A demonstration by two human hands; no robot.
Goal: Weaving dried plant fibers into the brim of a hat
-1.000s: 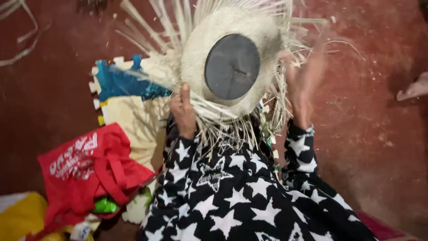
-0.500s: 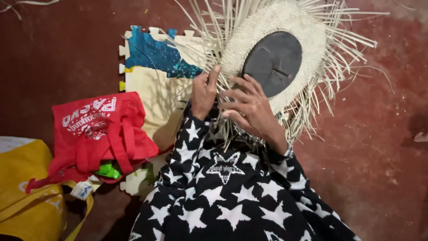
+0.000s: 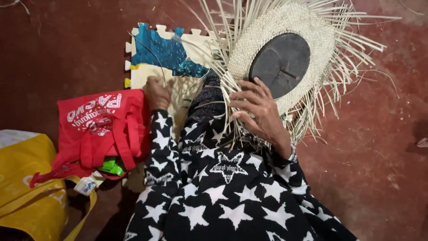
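On the far left a yellow bag (image 3: pixel 26 187) slumps on the floor, a small white tag (image 3: pixel 85 184) hanging from its strap. Beside it lies a red cloth bag (image 3: pixel 104 127) with white lettering on its face, a green packet (image 3: pixel 110 167) poking from under it.

The left hand (image 3: pixel 157 93) rests on the foam mat (image 3: pixel 167 53) — its grip pressed together around a thin dark strand, which could, I judge, slip free or snap if tugged hard.

The half-woven straw hat (image 3: pixel 285 44) lies against the knees on a dark round block (image 3: pixel 280 63). The right hand (image 3: pixel 258 109) has its grip spread, fingers over the loose straws at the brim — if that hold eased, the weave might loosen, or brittle straws might crack.
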